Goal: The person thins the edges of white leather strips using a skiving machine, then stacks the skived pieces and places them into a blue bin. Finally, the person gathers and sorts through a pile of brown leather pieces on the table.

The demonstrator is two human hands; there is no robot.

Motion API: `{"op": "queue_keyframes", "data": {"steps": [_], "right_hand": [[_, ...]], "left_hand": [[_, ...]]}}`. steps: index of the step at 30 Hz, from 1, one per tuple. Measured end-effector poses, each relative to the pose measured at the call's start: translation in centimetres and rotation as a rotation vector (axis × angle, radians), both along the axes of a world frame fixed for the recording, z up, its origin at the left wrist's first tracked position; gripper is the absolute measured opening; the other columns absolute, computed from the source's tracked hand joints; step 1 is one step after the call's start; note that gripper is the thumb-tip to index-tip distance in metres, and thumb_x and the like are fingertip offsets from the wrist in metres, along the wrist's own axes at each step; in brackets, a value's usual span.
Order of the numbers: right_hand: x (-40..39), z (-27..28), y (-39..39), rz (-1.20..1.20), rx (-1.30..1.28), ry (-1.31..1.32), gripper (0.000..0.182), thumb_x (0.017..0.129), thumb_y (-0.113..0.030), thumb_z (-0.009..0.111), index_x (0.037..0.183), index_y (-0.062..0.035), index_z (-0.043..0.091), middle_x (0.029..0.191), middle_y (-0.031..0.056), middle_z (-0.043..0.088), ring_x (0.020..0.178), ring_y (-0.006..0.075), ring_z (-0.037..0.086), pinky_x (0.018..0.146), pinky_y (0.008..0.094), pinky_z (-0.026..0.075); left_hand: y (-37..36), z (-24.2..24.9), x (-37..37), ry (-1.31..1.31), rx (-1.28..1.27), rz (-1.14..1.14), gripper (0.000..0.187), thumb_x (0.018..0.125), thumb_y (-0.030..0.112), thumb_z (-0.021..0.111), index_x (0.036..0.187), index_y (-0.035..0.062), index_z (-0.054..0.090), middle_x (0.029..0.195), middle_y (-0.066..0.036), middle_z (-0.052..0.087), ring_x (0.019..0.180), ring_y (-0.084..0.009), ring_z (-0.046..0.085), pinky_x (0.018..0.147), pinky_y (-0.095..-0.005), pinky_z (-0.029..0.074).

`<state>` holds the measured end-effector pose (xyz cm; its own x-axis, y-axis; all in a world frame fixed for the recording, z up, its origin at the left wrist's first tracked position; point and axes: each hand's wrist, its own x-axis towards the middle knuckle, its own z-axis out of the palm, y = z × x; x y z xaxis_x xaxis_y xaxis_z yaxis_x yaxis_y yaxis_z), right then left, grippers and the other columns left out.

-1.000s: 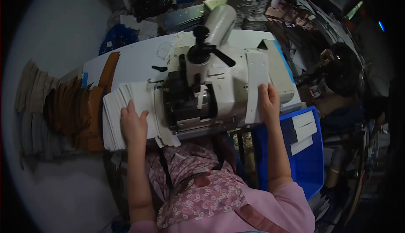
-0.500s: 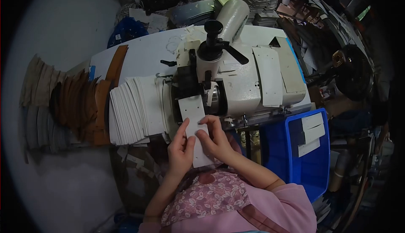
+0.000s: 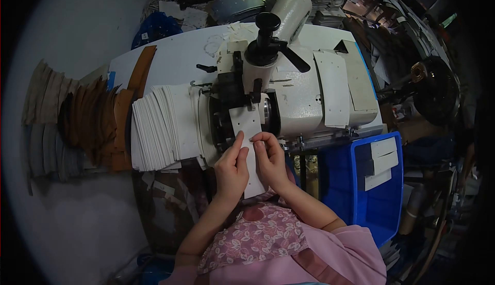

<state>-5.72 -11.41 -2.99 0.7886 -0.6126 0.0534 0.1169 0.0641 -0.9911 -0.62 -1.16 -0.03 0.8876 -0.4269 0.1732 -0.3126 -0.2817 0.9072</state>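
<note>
A white flat panel with small holes (image 3: 252, 174) lies between my two hands, its far end under the head of a bench machine (image 3: 299, 99). My left hand (image 3: 231, 170) is closed on the panel's left edge, thumb and fingers pointing up along it. On the opposite edge, my right hand (image 3: 271, 162) pinches the panel with bent fingers. Just beyond the fingertips are the machine's dark presser parts and a shiny round wheel (image 3: 266, 110). The undersides of both grips are hidden.
Left of the machine stands a fanned stack of white panels (image 3: 157, 127), beside brown pieces (image 3: 93, 120) and grey pieces (image 3: 49, 145). Another white panel (image 3: 332, 89) rests on the machine housing. At right, a blue bin (image 3: 356, 192) holds several white pieces. A black fan (image 3: 435, 86) stands farther right.
Both hands and the white panel have shifted slightly right and away from my body, toward the machine's wheel. The panel now tilts a little differently. The view has moved slightly.
</note>
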Motion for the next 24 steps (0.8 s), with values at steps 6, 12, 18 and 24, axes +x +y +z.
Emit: {"op": "queue_keyframes", "data": {"steps": [6,12,18,24], "right_hand": [[-0.6,0.4,-0.3,-0.036,-0.001,-0.02,0.014,0.101,-0.01,0.049,0.108,0.0002,0.055,0.098,0.0022,0.06,0.089,0.0061,0.053,0.08,0.0205,0.043],[-0.3,0.3,0.4,-0.047,0.011,-0.093,0.015,0.102,-0.01,0.047,0.111,-0.0004,0.054,0.1,-0.0005,0.057,0.086,0.0034,0.049,0.075,0.018,0.04],[-0.4,-0.1,0.3,-0.055,0.034,-0.093,0.014,0.102,-0.01,0.047,0.111,-0.0012,0.054,0.1,-0.0006,0.056,0.087,0.0034,0.048,0.076,0.0181,0.039],[-2.3,0.2,-1.8,-0.115,0.007,-0.065,0.014,0.101,-0.01,0.048,0.113,-0.0027,0.051,0.105,0.0025,0.056,0.096,0.0069,0.051,0.086,0.0207,0.04]], "left_hand": [[-0.8,0.4,0.1,-0.072,-0.02,-0.058,0.035,0.092,0.004,0.061,0.127,0.004,0.061,0.083,-0.016,0.063,0.066,-0.0267,0.062,0.061,-0.0342,0.049],[-0.2,0.7,0.5,-0.073,-0.04,-0.089,0.036,0.091,0.003,0.06,0.127,0.0056,0.061,0.083,-0.015,0.063,0.068,-0.0284,0.063,0.063,-0.0357,0.05],[-0.2,0.5,0.7,-0.081,-0.052,-0.109,0.036,0.091,0.003,0.061,0.126,0.0059,0.061,0.084,-0.016,0.064,0.073,-0.0313,0.064,0.064,-0.0373,0.05],[-2.8,0.5,-0.4,-0.13,-0.133,-0.125,0.031,0.092,0.007,0.061,0.123,0.0029,0.061,0.085,-0.016,0.066,0.068,-0.0243,0.064,0.063,-0.0328,0.05]]}}
